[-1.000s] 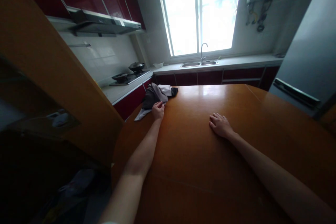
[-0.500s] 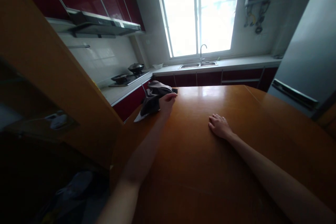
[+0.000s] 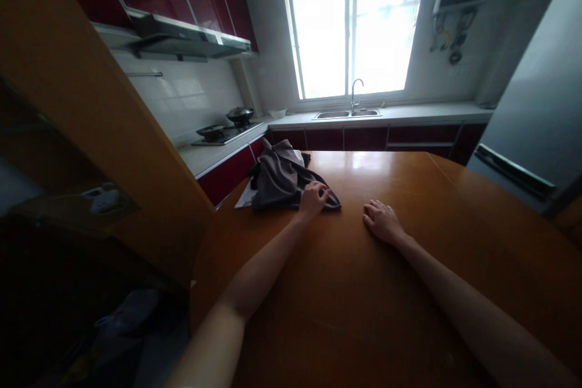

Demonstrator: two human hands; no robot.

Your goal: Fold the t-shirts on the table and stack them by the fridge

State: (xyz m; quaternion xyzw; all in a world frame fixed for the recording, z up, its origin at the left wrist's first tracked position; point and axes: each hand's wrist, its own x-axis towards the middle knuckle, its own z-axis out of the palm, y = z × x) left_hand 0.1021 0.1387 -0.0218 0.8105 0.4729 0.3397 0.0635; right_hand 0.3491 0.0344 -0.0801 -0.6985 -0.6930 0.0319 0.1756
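Note:
A dark grey cloth [image 3: 277, 176] lies rumpled at the far left of the wooden table [image 3: 345, 267], one corner of it spread to the right. My left hand [image 3: 313, 199] is on that spread part, its fingers closed in a pinch on the fabric. White fabric [image 3: 246, 195] shows from under the grey cloth at its left, and some black fabric shows beside it. Whether the pile is clothing I cannot tell. To the right of the cloth, my right hand [image 3: 382, 221] rests palm down on the tabletop, fingers stretched out and holding nothing.
Beyond the table run a counter with a sink [image 3: 334, 114] and a stove [image 3: 227, 134] bearing a lidded pan [image 3: 239, 114]. A wooden shelf unit [image 3: 150, 133] stands close on the left. The fridge [image 3: 541, 91] is at the right.
My left hand has moved right and toward me, drawing part of the grey cloth out over the table. My right hand stays in place on the tabletop.

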